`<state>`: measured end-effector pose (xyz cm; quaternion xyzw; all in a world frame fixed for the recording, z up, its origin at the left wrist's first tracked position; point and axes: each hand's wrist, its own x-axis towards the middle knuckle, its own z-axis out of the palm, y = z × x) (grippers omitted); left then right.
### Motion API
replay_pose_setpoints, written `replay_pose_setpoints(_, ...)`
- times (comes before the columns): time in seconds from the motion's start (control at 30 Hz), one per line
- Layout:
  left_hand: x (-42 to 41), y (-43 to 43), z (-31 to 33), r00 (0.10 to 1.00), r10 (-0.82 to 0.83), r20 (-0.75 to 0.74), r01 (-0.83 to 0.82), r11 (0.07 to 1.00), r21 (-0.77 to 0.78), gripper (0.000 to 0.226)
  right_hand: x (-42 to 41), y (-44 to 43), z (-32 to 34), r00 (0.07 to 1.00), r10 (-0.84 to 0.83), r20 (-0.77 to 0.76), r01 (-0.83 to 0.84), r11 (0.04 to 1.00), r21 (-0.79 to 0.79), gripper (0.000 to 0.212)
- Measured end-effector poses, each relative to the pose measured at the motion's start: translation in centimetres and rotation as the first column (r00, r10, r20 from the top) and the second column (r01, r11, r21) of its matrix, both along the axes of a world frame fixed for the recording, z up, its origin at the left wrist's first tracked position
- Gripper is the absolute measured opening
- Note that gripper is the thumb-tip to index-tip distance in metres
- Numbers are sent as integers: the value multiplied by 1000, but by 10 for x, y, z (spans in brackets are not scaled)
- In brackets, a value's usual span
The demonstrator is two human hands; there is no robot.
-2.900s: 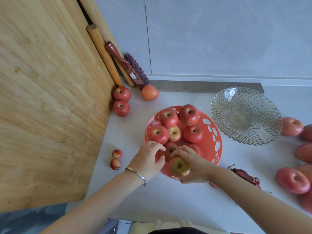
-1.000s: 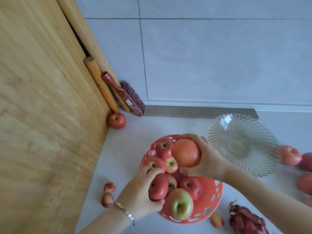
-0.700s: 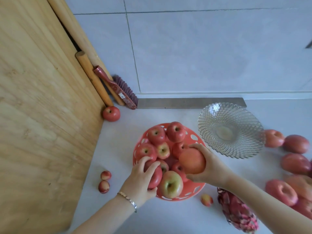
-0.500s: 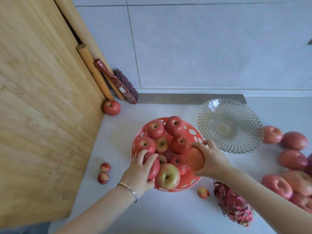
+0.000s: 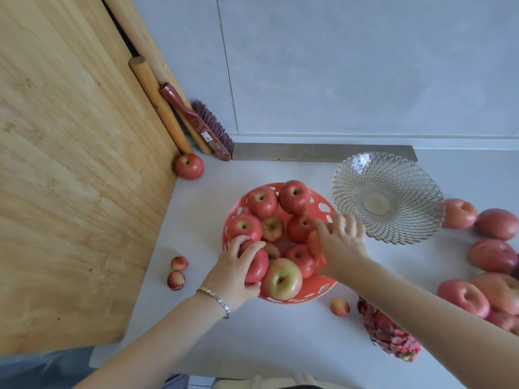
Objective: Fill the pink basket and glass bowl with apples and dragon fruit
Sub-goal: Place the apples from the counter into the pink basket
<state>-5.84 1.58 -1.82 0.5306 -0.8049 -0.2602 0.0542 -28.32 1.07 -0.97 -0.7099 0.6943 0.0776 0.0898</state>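
Since half a second ago our right hand (image 5: 339,245) has carried its orange apple (image 5: 315,244) down from the rim into the right side of the pink basket (image 5: 306,294). The hand now lies palm-down over the fruit, so only a sliver of it shows beside the thumb. The fingers are spread and blurred but look cupped round the apple, not yet let go. Our left hand (image 5: 238,269) sits at the basket's near left edge as before, with its fingers curled round a red apple (image 5: 258,266), steadying it against the pile.

We judge the basket close to full, with apples heaped across it. The glass bowl (image 5: 387,197) in the upper right of centre holds nothing, so the work probably turns there next.

What matters is that everything left to gather lies on the right. The loose apples (image 5: 460,214) are scattered along the right edge of the frame. The dragon fruit (image 5: 389,336) lies at the lower right, partly under our right forearm, with its long axis running from upper left to lower right. The bowl stands just beyond our right fingertips. Our right hand is clearly the nearer one for all of these, while the left would have to cross the basket.
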Motion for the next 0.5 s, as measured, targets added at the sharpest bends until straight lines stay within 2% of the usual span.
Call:
replay_pose_setpoints(0.07,0,1,-1,1000,4,-28,-4,1000,-4,70,10,9,3,959,225,172,-198,967,-162,75)
replay_pose_setpoints(0.1,1,1,-1,999,6,-41,-6,1000,-5,70,17,15,3,910,324,257,-280,940,-195,73)
replay_pose_setpoints(0.13,1,1,-2,999,7,-52,-8,1000,-6,71,26,23,3,864,365,348,-333,931,-149,73)
replay_pose_setpoints(0.2,2,1,-3,998,11,-68,-11,1000,5,72,41,32,-3,822,228,521,-308,949,71,82)
replay_pose_setpoints(0.23,2,1,-3,997,15,-74,-14,1000,14,72,46,32,-8,823,144,550,-263,954,143,87)
replay_pose_setpoints(0.3,1,1,-3,996,21,-84,-19,1000,17,72,49,28,-17,863,71,499,-190,963,192,92)
replay_pose_setpoints(0.37,1,1,-3,995,24,-94,-23,1000,9,70,48,24,-21,890,38,454,-147,967,209,89)
replay_pose_setpoints(0.5,2,-2,-2,996,-19,-83,21,1000,22,70,41,19,-24,871,12,492,-132,969,211,78)
